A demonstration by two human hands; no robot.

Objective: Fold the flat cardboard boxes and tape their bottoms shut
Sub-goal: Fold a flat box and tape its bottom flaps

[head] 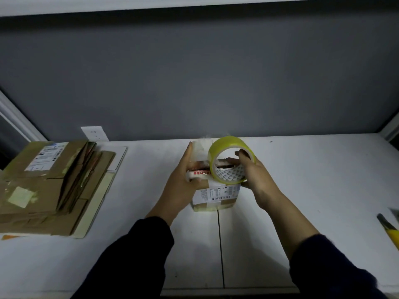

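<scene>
**Spotter:** Where are you in the job?

**Operator:** Taping, I'd say. My left hand (183, 184) holds the small brown cardboard box with a white shipping label (216, 195) down on the white bench (302, 180). Its fingers lie straight along the box's side and its thumb hooks over the top face. The box sits right between my two hands.

**Spotter:** And the other?

**Operator:** My right hand (258, 180) grips the wide roll of yellowish clear packing tape (231, 175), fingers curled through the core. The roll stands on edge just above the box's top. I can't tell whether the free end is stuck down. Something pale shows beyond my left fingertips, but it's too blurred to read.

**Spotter:** How do you run it well?

**Operator:** I'd press the flaps level with the left thumb so the seam is closed. Then I'd draw the roll along the seam, low and under steady tension, carry the strip over the edge onto the side wall, and rub it flat before cutting.

**Spotter:** What else is in reach?

**Operator:** The stack of flattened brown cardboard boxes (54, 186) lies well out beyond my left hand. A yellow-handled tool (391, 234) lies far outside my right, possibly a cutter.
</scene>
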